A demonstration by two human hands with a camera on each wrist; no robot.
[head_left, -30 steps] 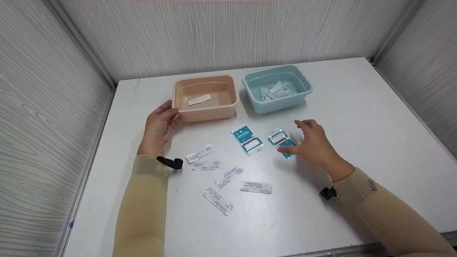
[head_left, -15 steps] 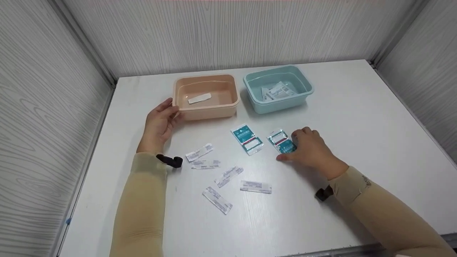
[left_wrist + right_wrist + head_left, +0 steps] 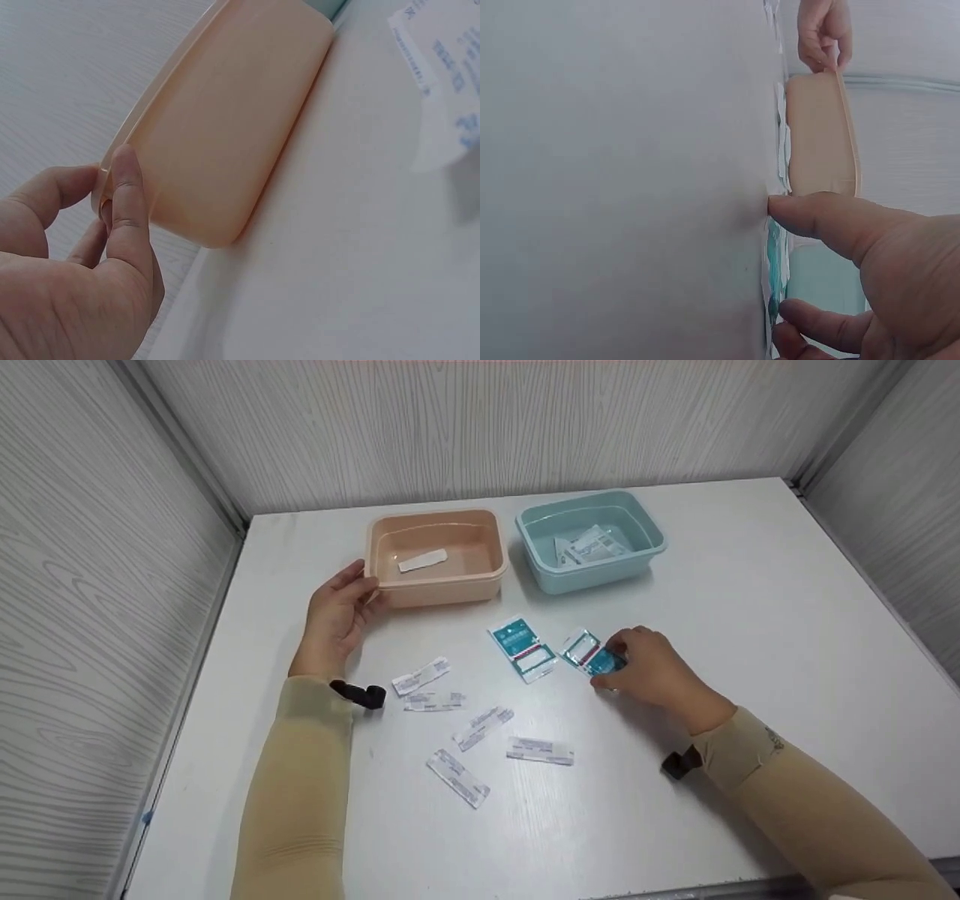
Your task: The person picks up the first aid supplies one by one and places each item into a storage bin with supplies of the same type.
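My left hand (image 3: 337, 611) grips the near left corner of a peach plastic basin (image 3: 442, 594), thumb and fingers at its rim. Inside that basin lies one white strip (image 3: 423, 560). Over on the right, my right hand (image 3: 651, 671) pinches a flat teal-and-white packet (image 3: 582, 649) between thumb and fingers at its near right end. The packet buckles slightly there, its far end flat near the table. In the right wrist view the thumb and fingers stand at the packet's two edges. A second teal-and-white packet (image 3: 523, 649) lies just left of it.
A light-blue basin (image 3: 600, 579) with several white packets (image 3: 594, 544) stands right of the peach one. Several printed white paper-wrapped strips (image 3: 458, 778) lie scattered on the white table (image 3: 615, 825), nearer the person. Wood-grain panels (image 3: 480, 427) enclose the back and sides.
My right hand has come down onto the right-hand teal packet, its fingers and thumb closing on the near end, which now buckles. My left hand has stayed at the peach basin's rim.
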